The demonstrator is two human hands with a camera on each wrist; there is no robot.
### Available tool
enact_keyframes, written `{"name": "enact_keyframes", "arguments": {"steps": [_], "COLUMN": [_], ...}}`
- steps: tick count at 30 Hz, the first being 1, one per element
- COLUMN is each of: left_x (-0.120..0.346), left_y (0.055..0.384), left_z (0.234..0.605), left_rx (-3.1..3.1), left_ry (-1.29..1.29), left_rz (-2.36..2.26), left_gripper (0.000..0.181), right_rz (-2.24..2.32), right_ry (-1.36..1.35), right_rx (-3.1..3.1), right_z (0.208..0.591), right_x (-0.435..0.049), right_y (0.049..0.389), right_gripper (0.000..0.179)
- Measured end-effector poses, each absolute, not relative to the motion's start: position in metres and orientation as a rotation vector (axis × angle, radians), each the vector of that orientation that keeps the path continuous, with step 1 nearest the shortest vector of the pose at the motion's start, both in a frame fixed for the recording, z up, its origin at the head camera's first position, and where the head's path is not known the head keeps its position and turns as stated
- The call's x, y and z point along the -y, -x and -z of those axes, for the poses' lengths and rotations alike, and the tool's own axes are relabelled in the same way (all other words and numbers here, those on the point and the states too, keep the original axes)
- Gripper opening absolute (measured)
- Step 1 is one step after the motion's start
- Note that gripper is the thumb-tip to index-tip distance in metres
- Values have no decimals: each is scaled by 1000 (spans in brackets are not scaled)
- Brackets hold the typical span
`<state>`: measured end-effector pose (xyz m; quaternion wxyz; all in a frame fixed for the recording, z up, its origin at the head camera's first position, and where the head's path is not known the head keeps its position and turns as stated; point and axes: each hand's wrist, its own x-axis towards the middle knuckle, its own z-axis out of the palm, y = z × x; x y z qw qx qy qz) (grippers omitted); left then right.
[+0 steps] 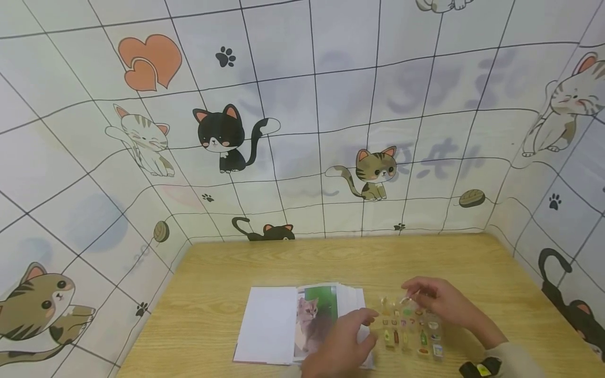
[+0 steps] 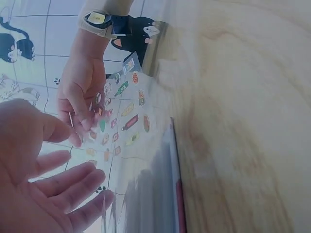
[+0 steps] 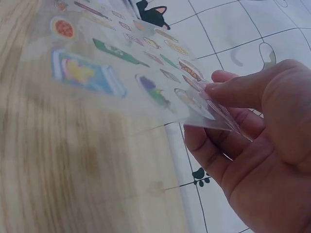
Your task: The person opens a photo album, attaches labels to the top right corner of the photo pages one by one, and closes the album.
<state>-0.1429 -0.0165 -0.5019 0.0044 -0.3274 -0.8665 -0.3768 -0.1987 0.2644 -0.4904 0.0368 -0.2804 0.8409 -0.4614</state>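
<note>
A clear sticker sheet (image 1: 414, 331) printed with small food pictures is right of an open book (image 1: 269, 323). My right hand (image 1: 446, 303) pinches the sheet at one edge. In the right wrist view, the thumb lies on top of the sheet (image 3: 114, 73) and the fingers are beneath, with the sheet tilted up off the table. Over the right page's edge hovers my left hand (image 1: 341, 344), its fingers loosely spread. Seen from the left wrist, that hand (image 2: 53, 179) holds nothing and is apart from the sheet (image 2: 127, 114).
The book's left page is blank white; a cat photo (image 1: 312, 320) fills part of the right side. Both lie on a wooden table (image 1: 208, 294). A cat-patterned cloth wall (image 1: 293, 121) encloses the back and sides. A dark watch (image 1: 481, 368) is on the right wrist.
</note>
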Motion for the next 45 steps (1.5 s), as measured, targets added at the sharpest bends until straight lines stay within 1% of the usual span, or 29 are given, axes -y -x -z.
{"name": "enact_keyframes", "arguments": {"steps": [4, 8, 20, 28, 36, 45], "left_x": [18, 19, 18, 15, 12, 11], "left_y": [145, 148, 152, 154, 157, 158], "left_z": [500, 499, 503, 502, 502, 501], "left_rx": [2658, 2640, 2587, 2540, 2512, 2394], "left_ry": [937, 851, 771, 655, 467, 301], "left_rz": [1375, 1525, 1634, 1805, 1957, 2182], "left_gripper": [30, 32, 37, 40, 50, 50], "right_rz": [1438, 1488, 1540, 1600, 1670, 1676], "right_ry": [847, 841, 776, 853, 944, 995], "right_rx": [-2562, -2510, -2444, -2358, -2272, -2326], "right_z": [485, 482, 476, 476, 479, 486], "right_x": [-264, -266, -258, -246, -236, -225], "right_y": [197, 196, 194, 191, 190, 188], "right_gripper": [24, 25, 26, 27, 27, 28]}}
